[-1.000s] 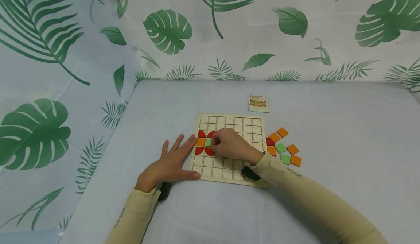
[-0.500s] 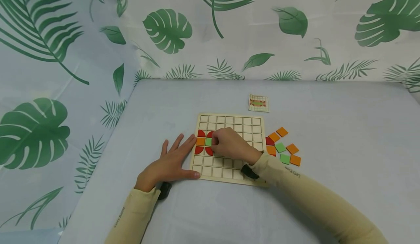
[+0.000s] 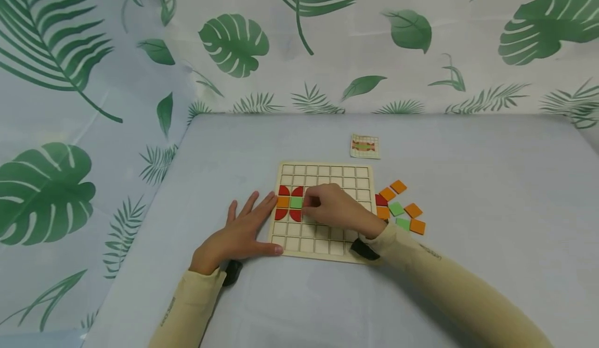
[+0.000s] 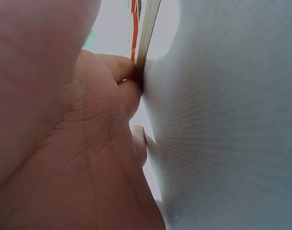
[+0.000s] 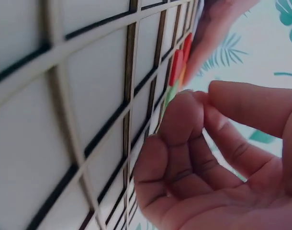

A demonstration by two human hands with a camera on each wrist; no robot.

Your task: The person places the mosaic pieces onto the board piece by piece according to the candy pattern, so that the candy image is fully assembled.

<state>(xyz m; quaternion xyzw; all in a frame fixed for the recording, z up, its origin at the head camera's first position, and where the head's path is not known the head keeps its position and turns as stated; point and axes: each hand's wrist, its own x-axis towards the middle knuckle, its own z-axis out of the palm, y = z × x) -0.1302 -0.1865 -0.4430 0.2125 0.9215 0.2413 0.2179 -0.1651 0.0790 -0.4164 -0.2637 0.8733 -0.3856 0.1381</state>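
A wooden grid board (image 3: 307, 245) lies on the table. At its left side, an orange square tile (image 3: 283, 202) and a green square tile (image 3: 296, 202) sit side by side, with red rounded pieces (image 3: 296, 216) above and below them. My left hand (image 3: 234, 241) is spread flat, its index fingertip and thumb at the board's left edge. Over the board's middle, my right hand (image 3: 337, 206) has its fingers curled, fingertips just right of the green tile. In the right wrist view, thumb and fingertips (image 5: 184, 112) come close together and no tile shows between them.
Several loose orange tiles (image 3: 414, 210), green tiles (image 3: 396, 208) and a red piece (image 3: 381, 200) lie at the board's right side, partly behind the right forearm. A small pattern card (image 3: 365, 146) lies beyond the board. Leaf-printed cloth (image 3: 412, 67) hangs behind the table.
The right hand has eased slightly right from the green tile, uncovering more of it, and a gap shows between thumb and index finger. The left hand stays put.
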